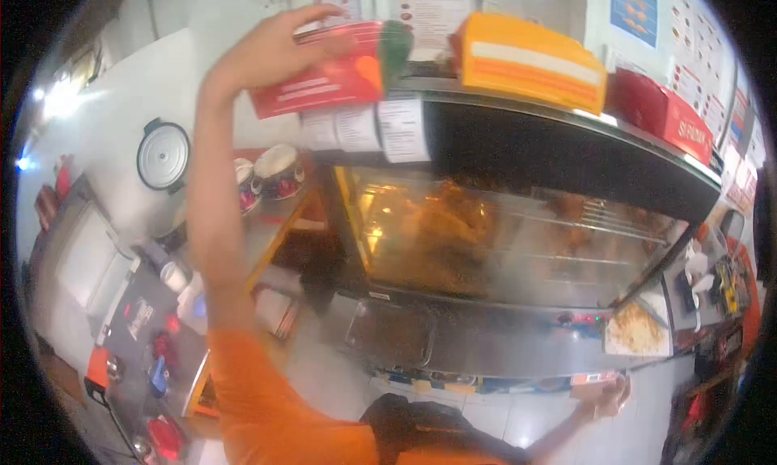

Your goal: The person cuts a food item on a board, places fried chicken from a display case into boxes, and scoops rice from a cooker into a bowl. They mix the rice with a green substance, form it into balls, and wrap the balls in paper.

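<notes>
Red cardboard box sits gripped in my left hand, fingers wrapped over its top edge up on the warmer's shelf, my right hand low with its grip unreadable, and I fear the orange box alongside gets knocked.

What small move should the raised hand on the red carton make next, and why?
Probably lift the red carton clear of the shelf top. The left hand already grips it at its upper edge, with an orange carton stack close beside; the right hand hangs low.
</notes>
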Action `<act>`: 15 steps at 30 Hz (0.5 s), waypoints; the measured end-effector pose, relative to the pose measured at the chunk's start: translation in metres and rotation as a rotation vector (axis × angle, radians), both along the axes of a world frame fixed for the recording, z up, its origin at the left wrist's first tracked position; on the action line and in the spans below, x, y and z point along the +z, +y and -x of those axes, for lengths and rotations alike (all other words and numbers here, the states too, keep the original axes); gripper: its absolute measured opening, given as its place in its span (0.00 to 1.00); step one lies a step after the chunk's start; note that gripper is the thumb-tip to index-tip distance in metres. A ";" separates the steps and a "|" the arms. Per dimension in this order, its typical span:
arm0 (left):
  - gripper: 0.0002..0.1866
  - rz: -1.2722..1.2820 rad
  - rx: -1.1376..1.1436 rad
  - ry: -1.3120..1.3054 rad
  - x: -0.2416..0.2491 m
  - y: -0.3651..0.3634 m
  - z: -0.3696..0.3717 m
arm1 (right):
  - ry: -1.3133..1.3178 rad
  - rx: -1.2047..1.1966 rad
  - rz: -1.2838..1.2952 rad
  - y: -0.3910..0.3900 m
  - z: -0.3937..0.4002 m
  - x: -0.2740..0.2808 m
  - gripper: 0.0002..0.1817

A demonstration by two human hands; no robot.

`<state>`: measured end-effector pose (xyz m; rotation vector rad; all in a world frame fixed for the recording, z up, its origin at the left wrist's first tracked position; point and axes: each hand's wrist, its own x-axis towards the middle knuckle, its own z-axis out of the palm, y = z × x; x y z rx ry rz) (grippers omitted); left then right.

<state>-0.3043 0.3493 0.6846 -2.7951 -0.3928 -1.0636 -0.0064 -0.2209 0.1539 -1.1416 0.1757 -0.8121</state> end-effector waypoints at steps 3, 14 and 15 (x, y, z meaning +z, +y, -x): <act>0.29 0.019 -0.022 -0.011 -0.008 0.002 0.010 | 0.151 0.003 -0.057 -0.013 0.002 0.011 0.15; 0.16 -0.076 -0.455 -0.479 -0.031 -0.060 -0.002 | 0.009 -0.077 0.128 0.049 0.079 0.053 0.15; 0.15 -0.125 -0.552 -0.520 -0.038 -0.080 -0.013 | 0.016 -0.112 0.200 0.054 0.089 0.062 0.16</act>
